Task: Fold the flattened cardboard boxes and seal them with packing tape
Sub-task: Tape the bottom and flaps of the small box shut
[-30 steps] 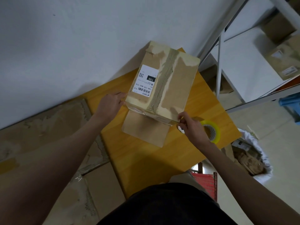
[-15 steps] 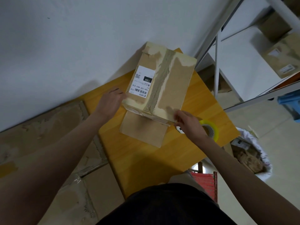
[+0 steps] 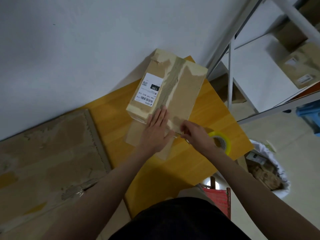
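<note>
Yellow wooden bench (image 3: 155,170) against white wall, carrying taped brown cardboard box (image 3: 180,94). Left hand (image 3: 155,130) flat on box, fingers straight. Right hand (image 3: 195,135) pinching clear tape strip (image 3: 178,133) beside yellow tape roll (image 3: 225,141).

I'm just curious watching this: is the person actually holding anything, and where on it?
The left hand presses flat on the cardboard box at its near end. The right hand pinches something thin at the box's near edge, probably tape; too small to tell.

Dim, flat indoor light w/ soft shadows falling across the counter (image 3: 173,170); wide-angle lens is bending edges, forearms blurring near the bottom corners.
</note>
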Motion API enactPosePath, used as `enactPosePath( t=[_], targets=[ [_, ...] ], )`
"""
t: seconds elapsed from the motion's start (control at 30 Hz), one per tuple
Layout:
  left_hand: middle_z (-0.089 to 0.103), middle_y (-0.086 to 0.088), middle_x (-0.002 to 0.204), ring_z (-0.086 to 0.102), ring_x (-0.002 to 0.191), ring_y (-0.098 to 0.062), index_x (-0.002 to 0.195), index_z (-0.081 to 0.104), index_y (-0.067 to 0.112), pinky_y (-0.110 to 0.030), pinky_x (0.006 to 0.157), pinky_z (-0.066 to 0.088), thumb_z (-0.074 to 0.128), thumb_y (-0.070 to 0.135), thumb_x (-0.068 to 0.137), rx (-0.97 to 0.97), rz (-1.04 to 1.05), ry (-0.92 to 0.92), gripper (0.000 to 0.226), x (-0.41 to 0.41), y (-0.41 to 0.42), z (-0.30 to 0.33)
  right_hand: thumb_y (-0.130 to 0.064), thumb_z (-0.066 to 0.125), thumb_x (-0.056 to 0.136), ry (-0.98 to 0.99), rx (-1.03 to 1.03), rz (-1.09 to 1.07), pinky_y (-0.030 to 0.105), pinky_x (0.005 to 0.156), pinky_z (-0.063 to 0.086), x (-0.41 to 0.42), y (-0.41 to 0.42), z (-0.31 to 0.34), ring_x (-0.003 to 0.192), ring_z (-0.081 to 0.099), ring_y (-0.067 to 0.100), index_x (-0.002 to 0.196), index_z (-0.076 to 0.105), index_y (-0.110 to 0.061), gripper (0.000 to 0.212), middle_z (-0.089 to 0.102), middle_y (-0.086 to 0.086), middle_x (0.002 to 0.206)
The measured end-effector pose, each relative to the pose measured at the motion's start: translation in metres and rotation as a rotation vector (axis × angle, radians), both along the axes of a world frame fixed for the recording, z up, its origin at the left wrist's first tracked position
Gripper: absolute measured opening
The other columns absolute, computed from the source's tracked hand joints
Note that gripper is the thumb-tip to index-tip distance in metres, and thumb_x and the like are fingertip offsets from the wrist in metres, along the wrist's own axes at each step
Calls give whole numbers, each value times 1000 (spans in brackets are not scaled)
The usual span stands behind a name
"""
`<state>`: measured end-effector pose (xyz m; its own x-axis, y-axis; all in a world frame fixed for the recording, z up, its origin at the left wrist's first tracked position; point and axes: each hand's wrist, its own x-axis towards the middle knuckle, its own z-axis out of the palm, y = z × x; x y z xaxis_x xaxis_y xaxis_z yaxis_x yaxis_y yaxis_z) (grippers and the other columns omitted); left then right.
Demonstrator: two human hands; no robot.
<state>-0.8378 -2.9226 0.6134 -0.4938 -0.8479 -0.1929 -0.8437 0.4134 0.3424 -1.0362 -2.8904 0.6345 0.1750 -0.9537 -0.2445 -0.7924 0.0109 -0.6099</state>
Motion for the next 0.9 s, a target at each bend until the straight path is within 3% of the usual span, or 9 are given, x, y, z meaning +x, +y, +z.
enactPosePath(
  t=[0.17, 0.27, 0.37, 0.4, 0.47, 0.57, 0.67, 0.8, 0.9],
  targets=[
    [-13, -4, 167, -17, 152, -14, 159, -2, 11, -46, 124, 1, 12, 46, 105, -2, 244, -63, 66, 13, -3, 5, 1, 60, 91, -181, 49, 230, 17, 68, 40, 52, 2, 1, 77, 48, 8, 104, 58, -9, 17, 58, -6, 91],
    [-7, 2, 167, -13, 153, -11, 160, 1, 16, -45, 124, 6, 10, 48, 105, -52, 277, -102, 65, 46, 3, 4, -4, 53, 93, -163, -60, 165, 36, 68, 45, 70, -10, 4, 79, 53, 19, 96, 62, -11, 12, 62, 0, 89],
    [-8, 2, 167, -13, 153, -13, 160, -1, 16, -45, 125, 3, 17, 54, 104, -26, 328, -102, 70, 63, 6, 2, -5, 54, 94, -29, -310, 105, 39, 89, 47, 57, -45, 8, 105, 57, 28, 110, 68, -9, 21, 68, 6, 109],
    [-11, 1, 167, -14, 153, -15, 160, -2, 16, -47, 125, 1, 17, 57, 102, -12, 353, -122, 73, 61, 5, 2, -6, 53, 96, 40, -336, 159, 40, 101, 43, 52, -59, 8, 119, 54, 31, 120, 66, -8, 28, 65, 9, 123],
    [-16, -1, 166, -17, 152, -21, 159, -6, 19, -51, 123, -2, 18, 60, 101, 25, 412, -146, 76, 51, 1, 3, -18, 44, 103, 195, -259, 298, 42, 119, 23, 49, -84, 8, 145, 32, 31, 142, 52, -12, 40, 46, 7, 152],
    [-19, 2, 165, -17, 152, -23, 159, -8, 26, -54, 122, -1, 16, 64, 99, 21, 461, -164, 75, 39, -4, 1, -35, 29, 108, 368, -176, 442, 48, 124, 3, 48, -106, -5, 154, 2, 28, 158, 23, -22, 52, 12, -1, 167],
    [-14, 8, 166, -11, 153, -18, 158, -10, 29, -52, 124, 5, 14, 67, 99, -12, 533, -115, 75, 50, -2, -3, -41, 23, 108, 385, -184, 403, 51, 124, 0, 23, -126, -11, 154, -6, 25, 160, 10, -26, 55, 5, -7, 167],
    [-18, 8, 165, -11, 153, -20, 157, -16, 26, -47, 125, 4, 21, 64, 101, 27, 729, -38, 77, 68, -6, -6, -45, 20, 108, 382, -167, 296, 49, 124, 2, -16, -153, -15, 154, -7, 22, 160, 6, -29, 56, 1, -12, 167],
    [-15, 2, 166, 2, 154, -23, 159, -11, 18, -47, 123, 19, 41, 46, 103, 80, 889, 264, 81, 64, -18, -2, -38, 30, 108, 201, -101, 213, 47, 124, 14, -16, -163, -16, 154, 4, 28, 160, 9, -21, 59, 1, -5, 167]
  ],
)
